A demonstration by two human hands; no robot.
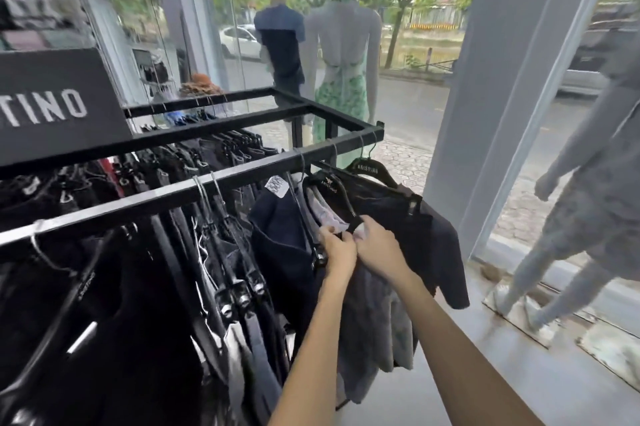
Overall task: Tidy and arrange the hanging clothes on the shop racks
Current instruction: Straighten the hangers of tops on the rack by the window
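A black metal rack (221, 183) runs from lower left to the upper right corner and carries many dark garments on hangers. Near its right end hangs a black hanger (332, 193) marked ARISTINO with a dark and grey garment (374, 314) on it. My left hand (337, 247) grips the lower end of that hanger's shoulder. My right hand (377, 245) pinches the garment's pale fabric at the hanger tip, right beside the left hand. A second ARISTINO hanger (372, 169) with a dark navy top (433, 242) hangs behind them at the rack's corner.
Dark trousers on clip hangers (228, 273) fill the rack to the left. A black brand sign (52, 103) sits on the rack's far left. Two mannequins (343, 55) stand at the shop window behind; another grey mannequin (585, 217) stands on the right on a floor plate.
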